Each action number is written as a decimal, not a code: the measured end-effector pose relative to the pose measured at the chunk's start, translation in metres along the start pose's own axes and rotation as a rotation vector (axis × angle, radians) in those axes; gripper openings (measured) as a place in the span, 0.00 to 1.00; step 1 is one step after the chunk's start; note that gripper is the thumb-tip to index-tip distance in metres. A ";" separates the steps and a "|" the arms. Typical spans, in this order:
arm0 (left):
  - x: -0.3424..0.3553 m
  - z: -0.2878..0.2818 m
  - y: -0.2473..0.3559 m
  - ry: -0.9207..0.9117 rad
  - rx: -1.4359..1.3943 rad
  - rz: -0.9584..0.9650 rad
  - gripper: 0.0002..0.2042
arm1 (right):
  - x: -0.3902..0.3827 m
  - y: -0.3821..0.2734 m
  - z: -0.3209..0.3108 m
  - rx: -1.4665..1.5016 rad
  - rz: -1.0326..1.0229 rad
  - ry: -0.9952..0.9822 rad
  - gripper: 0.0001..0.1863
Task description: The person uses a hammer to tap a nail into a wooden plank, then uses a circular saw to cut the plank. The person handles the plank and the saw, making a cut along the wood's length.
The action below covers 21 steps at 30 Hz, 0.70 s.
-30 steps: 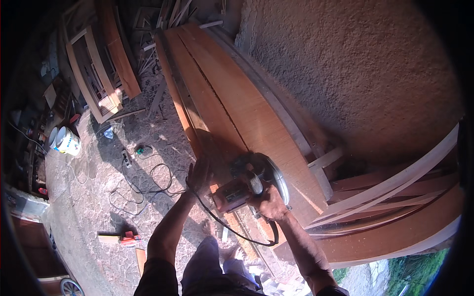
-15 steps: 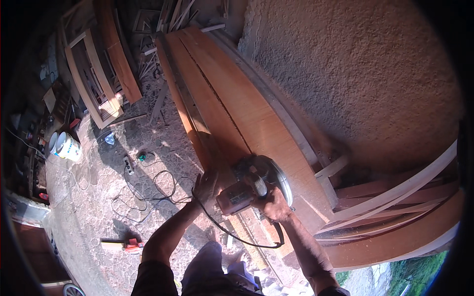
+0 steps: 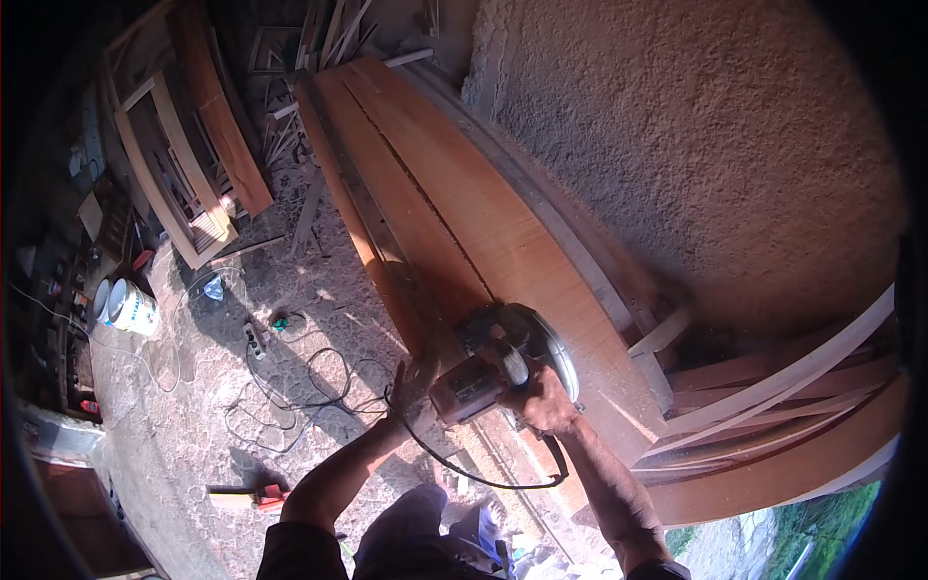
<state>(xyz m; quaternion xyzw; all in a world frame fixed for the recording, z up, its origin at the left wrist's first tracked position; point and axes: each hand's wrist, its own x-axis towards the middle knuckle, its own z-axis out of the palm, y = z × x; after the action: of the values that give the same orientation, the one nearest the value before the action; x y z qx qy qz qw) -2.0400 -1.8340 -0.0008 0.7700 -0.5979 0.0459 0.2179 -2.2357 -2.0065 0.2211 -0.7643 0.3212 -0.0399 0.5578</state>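
The right hand (image 3: 544, 401) is wrapped tight around the handle of a circular saw (image 3: 503, 362), fingers curled shut on the grip. The saw sits on a long orange-brown board (image 3: 483, 232), near the board's lower end, its round guard at 2 o'clock from the hand and its reddish motor body at 9 o'clock. The left hand (image 3: 414, 387) lies at 9 o'clock from the saw, fingers spread and pressed flat on the board's left edge; it appears to touch the motor body too, though shadow makes that hard to tell.

A black cord (image 3: 483, 478) loops from the saw toward 6 o'clock and curls back under the right wrist. A thin cut line runs up the board from the saw toward 11 o'clock. The board leans lengthwise against a rough plastered wall (image 3: 696, 164), which fills the view from 12 to 3 o'clock.

At 4 o'clock from the saw, curved wooden strips (image 3: 783, 387) fan out beside the wall. On the stone floor (image 3: 174, 425) at 9 o'clock, more cable (image 3: 290, 387) lies in loose coils. Farther out, a white bucket (image 3: 130, 307) stands at 9 o'clock, a wooden frame (image 3: 169, 174) leans at 10 o'clock, and a small red tool (image 3: 266, 497) lies at 8 o'clock.
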 end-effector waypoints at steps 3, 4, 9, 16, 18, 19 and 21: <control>-0.001 0.002 0.001 0.033 0.102 0.056 0.33 | 0.008 -0.005 0.001 0.003 -0.001 -0.009 0.24; 0.000 0.004 0.002 0.035 0.132 0.073 0.36 | 0.011 -0.006 0.002 0.020 -0.035 0.000 0.24; 0.003 0.018 -0.003 -0.203 -1.102 -0.262 0.39 | 0.022 -0.006 0.004 -0.017 -0.011 0.010 0.23; -0.005 0.006 -0.004 -0.092 -0.088 -0.005 0.31 | 0.041 -0.006 0.009 -0.025 -0.018 0.030 0.21; -0.002 0.001 -0.002 -0.108 -0.350 -0.070 0.31 | 0.044 -0.009 0.009 0.008 -0.014 0.028 0.22; 0.001 -0.002 0.000 -0.087 -0.275 -0.031 0.32 | 0.046 -0.011 0.008 0.045 -0.017 0.021 0.23; 0.001 -0.012 0.003 0.021 0.051 0.140 0.32 | 0.050 -0.015 0.009 0.064 -0.034 0.015 0.24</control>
<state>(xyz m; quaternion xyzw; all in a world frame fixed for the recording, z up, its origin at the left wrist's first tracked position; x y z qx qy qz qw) -2.0406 -1.8313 0.0110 0.7312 -0.6465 0.0843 0.2007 -2.1863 -2.0230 0.2157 -0.7510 0.3109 -0.0652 0.5789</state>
